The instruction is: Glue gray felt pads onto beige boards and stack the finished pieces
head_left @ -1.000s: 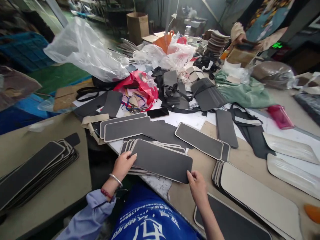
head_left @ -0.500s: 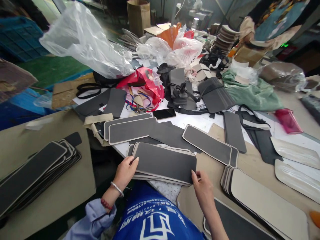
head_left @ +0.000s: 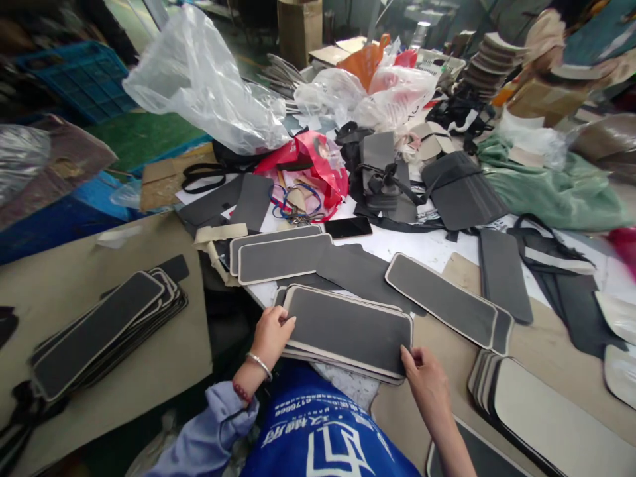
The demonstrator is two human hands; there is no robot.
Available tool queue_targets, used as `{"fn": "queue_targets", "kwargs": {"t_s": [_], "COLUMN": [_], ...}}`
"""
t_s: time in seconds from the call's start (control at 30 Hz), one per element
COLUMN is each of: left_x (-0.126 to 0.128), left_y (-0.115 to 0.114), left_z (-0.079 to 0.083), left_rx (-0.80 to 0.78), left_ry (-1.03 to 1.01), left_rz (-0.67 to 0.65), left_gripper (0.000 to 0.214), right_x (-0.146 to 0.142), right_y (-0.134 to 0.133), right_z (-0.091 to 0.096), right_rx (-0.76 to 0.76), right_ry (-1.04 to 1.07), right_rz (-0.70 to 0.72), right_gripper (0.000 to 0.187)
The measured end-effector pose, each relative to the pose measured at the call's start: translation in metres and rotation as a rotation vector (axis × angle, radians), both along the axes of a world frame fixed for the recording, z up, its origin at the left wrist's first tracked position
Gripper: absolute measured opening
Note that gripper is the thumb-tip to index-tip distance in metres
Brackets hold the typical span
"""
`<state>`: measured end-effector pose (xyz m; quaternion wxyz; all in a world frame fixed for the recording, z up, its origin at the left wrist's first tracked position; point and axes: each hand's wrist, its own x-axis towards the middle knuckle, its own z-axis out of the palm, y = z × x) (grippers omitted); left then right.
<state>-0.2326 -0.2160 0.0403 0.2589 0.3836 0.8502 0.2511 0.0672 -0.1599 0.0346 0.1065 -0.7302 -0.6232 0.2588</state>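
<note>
The panel (head_left: 348,328) is lying between both hands atop a stack (head_left: 325,358), its long axis running left to right; the left hand (head_left: 273,334) is pinching its left end, the right hand (head_left: 422,371) its near right corner

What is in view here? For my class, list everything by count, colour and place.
Stack of flat rectangular panels: one, dark grey with pale edges, front centre
Long rectangular panel stack: one, dark grey, front left
Rounded panel stack: one, beige, front right
Flat rectangular phone: one, black, middle
Crumpled plastic bag: one, pink, beyond the phone
Large plastic bag: one, clear, back left
Soft cloth bundle: one, green, back right
Slatted plastic crate: one, blue, far left
Tall cardboard box: one, brown, back
Co-worker: one, teal clothing, top right
Remaining clutter: too jumbled to count
Left hand: one, blue sleeve, at the front centre stack's left end
Right hand: one, bare wrist, at its right end
</note>
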Motion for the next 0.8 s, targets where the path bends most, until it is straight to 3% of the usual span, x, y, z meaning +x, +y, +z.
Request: {"fn": "queue_targets", "kwargs": {"t_s": [0.27,0.47,0.8], "left_x": [-0.002,-0.01,-0.019], "left_y": [0.002,0.001,0.001], "left_z": [0.003,0.004,0.002], "left_rx": [-0.048,-0.088,-0.134], "left_ry": [0.002,-0.018,-0.089], "left_rz": [0.026,-0.031,-0.091], "left_gripper": [0.02,0.022,0.023], "right_x": [0.002,-0.002,-0.002], "right_y": [0.004,0.003,0.0], "right_z": [-0.001,-0.002,-0.007], "right_rx": [-0.044,-0.024,0.008], "right_ry": [0.007,-0.006,0.018], "right_rz": [0.004,-0.019,-0.025], "right_gripper": [0.062,0.063,0.05]}}
